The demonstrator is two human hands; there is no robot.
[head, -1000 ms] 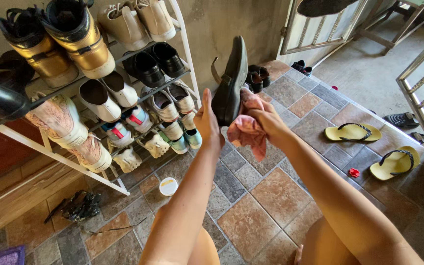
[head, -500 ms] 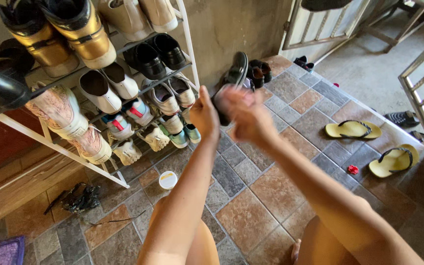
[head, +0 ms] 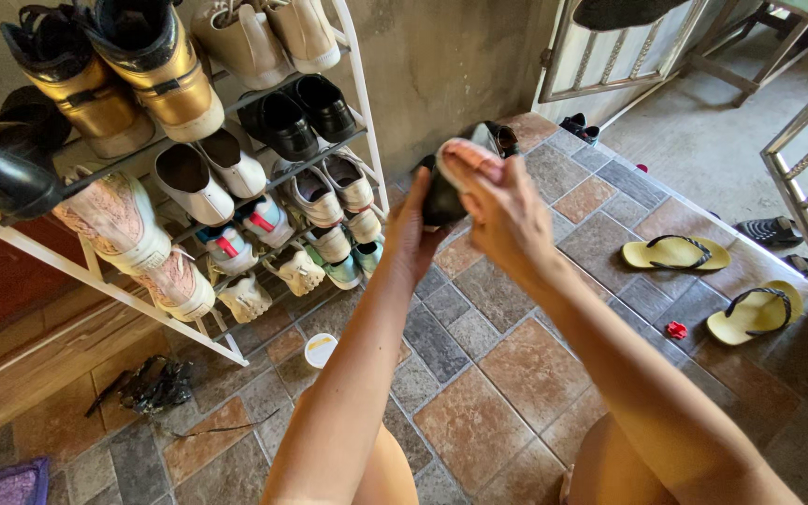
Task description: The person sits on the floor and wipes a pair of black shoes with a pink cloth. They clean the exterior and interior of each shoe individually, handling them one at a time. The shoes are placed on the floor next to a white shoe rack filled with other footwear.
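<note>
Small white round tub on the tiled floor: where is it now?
Head view, lower left of centre: the small white round tub sits on the floor tiles beside the white shoe rack's foot.

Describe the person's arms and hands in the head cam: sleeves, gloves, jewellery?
Both forearms are bare, with no sleeves in view. The left hand and right hand wear no gloves. No watch, bracelet or ring shows on the parts visible. Fingers are uncovered. No cables or markings.

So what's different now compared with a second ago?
The black shoe was tipped down from upright, now low behind the right hand, which slid the pink cloth over its top. The left hand kept its hold on the shoe. Shoe rack and yellow flip-flops unchanged.
</note>
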